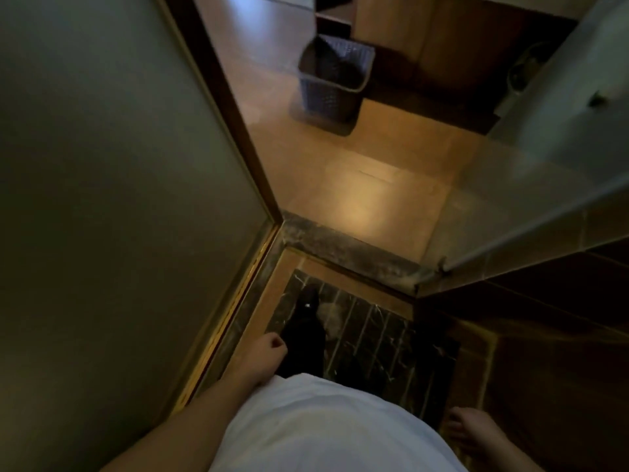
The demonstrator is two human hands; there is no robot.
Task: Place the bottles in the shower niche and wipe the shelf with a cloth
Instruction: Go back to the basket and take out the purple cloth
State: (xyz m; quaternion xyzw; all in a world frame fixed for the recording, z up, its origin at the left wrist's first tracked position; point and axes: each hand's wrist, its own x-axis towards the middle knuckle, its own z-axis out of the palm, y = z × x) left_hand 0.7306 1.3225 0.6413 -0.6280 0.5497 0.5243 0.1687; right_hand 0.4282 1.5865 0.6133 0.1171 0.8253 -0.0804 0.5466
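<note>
Beside shower sill: our left hand loosely curled, right hand slack, both empty; risk: we stumble on dim sill.

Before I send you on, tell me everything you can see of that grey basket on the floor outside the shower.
The basket is grey-blue and looks like woven-pattern plastic, squarish with rounded corners and a smooth rim. It stands upright on the tan floor, beyond the dark threshold and just in front of a wooden cabinet. Its inside is dark, so any contents cannot be told. The glossy floor shows a faint reflection beneath it. Nothing but the floor appears to touch it.
</note>
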